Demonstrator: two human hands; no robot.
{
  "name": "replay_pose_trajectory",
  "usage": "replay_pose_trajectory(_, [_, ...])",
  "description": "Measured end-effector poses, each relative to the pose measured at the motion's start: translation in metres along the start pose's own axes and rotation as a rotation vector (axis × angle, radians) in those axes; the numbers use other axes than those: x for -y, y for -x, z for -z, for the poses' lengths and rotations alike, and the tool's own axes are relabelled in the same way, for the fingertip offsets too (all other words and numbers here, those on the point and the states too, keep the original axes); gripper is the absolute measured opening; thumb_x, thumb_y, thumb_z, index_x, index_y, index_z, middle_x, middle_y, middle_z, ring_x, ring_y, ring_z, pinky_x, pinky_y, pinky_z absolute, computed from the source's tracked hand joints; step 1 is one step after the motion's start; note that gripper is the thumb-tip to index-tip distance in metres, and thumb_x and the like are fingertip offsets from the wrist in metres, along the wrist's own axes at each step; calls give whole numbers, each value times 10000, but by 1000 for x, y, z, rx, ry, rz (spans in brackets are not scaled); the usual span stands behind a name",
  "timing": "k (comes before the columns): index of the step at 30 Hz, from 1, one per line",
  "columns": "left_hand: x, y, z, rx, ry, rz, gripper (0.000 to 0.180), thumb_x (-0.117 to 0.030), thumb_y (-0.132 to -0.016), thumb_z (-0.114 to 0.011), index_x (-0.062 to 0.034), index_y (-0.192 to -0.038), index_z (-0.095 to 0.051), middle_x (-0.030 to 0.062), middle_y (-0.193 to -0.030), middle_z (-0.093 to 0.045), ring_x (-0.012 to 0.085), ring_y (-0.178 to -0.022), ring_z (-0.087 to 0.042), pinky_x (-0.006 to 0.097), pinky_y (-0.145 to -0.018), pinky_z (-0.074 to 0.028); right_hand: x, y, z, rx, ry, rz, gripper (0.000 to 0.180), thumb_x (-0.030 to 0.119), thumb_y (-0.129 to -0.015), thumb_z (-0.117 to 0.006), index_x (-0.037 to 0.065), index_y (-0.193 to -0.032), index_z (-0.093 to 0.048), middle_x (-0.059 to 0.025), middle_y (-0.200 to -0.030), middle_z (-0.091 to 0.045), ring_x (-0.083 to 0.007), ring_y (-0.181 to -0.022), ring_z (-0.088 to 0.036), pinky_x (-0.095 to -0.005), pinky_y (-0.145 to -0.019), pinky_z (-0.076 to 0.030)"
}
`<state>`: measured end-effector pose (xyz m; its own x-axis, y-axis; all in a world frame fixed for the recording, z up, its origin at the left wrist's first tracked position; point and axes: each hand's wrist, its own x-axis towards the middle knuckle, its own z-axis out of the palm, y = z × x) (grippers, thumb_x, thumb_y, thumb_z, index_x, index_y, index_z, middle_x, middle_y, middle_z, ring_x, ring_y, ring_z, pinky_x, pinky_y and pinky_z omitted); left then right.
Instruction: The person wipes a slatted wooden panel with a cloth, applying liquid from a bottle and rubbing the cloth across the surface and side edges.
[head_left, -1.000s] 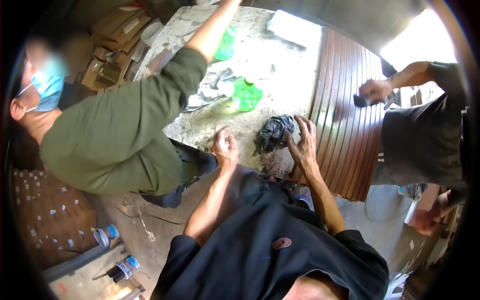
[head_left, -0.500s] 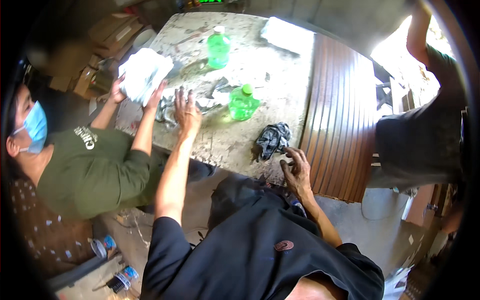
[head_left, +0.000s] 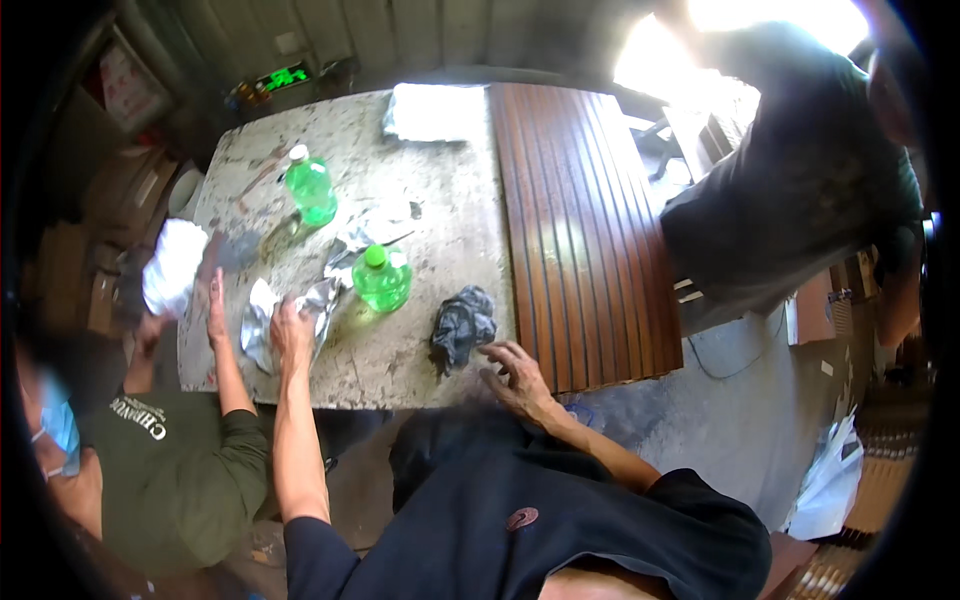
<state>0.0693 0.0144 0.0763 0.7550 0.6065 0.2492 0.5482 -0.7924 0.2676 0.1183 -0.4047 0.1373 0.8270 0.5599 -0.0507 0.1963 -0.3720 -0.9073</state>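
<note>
My left hand is down on a crumpled silvery-white sheet, possibly plastic wrapping, with its fingers closed on it. A green-capped bottle of green liquid stands just right of that sheet. Farther back is a white-capped bottle of green liquid. My right hand hovers by the table's front edge, its fingers apart and bent, holding nothing. Just beyond its fingertips lies a wadded dark grey rag. More crumpled silvery sheet lies between the two bottles.
The paint-stained table carries a brown grooved wooden panel at right and a folded white stack at back. A co-worker at left handles a white bundle. Another person stands beyond the panel.
My view has swung, shifting the table left in the picture. My left hand has gone from hovering outstretched to gripping the silvery sheet. The co-worker's white bundle has moved left, away from my hand.
</note>
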Motion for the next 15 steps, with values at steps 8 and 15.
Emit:
replay_pose_trajectory(8, [-20,45,20,-145,79,241,278,-115,-871,-620,36,-1104,-621,254,-1027,-658,437,-970,-615,481,-837,-482,5,-7,-1,36,3,36,314,130,-893,-656,42,-1193,-626,-168,-1154,-609,-344,-1029,-624,-396,-863,-532])
replay_pose_trajectory(15, [-40,103,38,-342,288,381,365,-202,-904,-611,92,-1120,-617,301,-1084,-646,448,-1005,-609,478,-893,-472,5,-13,-11,107,-9,109,295,128,-879,-680,46,-1160,-641,-145,-1090,-625,-287,-928,-657,-374,-801,-543])
